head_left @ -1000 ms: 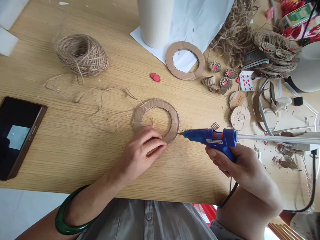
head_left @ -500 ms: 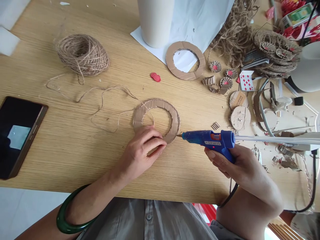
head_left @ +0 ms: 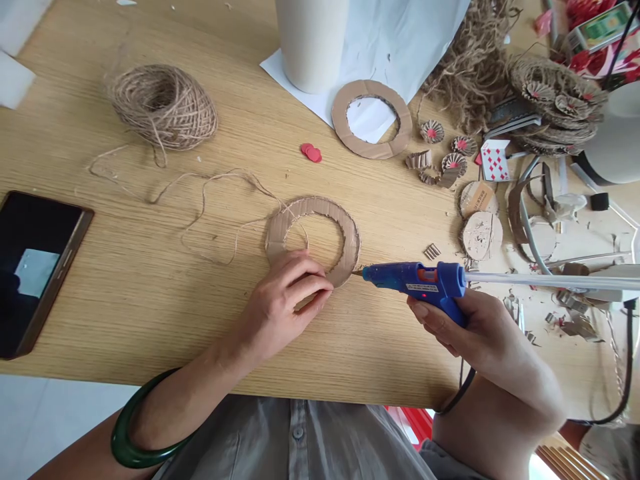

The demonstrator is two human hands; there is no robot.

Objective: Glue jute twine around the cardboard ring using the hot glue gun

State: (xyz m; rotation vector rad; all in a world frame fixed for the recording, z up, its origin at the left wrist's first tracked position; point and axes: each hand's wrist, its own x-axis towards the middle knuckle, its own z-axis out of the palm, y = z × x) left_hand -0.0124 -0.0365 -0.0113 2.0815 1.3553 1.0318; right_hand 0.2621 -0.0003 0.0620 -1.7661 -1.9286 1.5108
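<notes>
A cardboard ring (head_left: 345,230) lies flat on the wooden table, its lower edge pinched by my left hand (head_left: 287,290). My right hand (head_left: 470,327) is wrapped round the handle of a blue hot glue gun (head_left: 400,277), which points left. The gun's nozzle tip is at the ring's lower right outer edge; whether it touches is hard to tell. A clear glue stick (head_left: 540,281) sticks out of the gun's back end. Loose jute twine (head_left: 205,207) trails across the table and over the ring's upper left part.
The twine ball (head_left: 163,110) stands at upper left, a phone (head_left: 40,273) at the left edge. Behind the ring are red paper discs (head_left: 311,153), a second cardboard ring (head_left: 345,133) and a white cylinder (head_left: 313,47). Cardboard rosettes (head_left: 454,163), discs (head_left: 481,235) and scraps crowd the right side.
The glue gun has shifted very slightly left along the ring's edge. My left hand and the ring hold still; the view has moved a little.
</notes>
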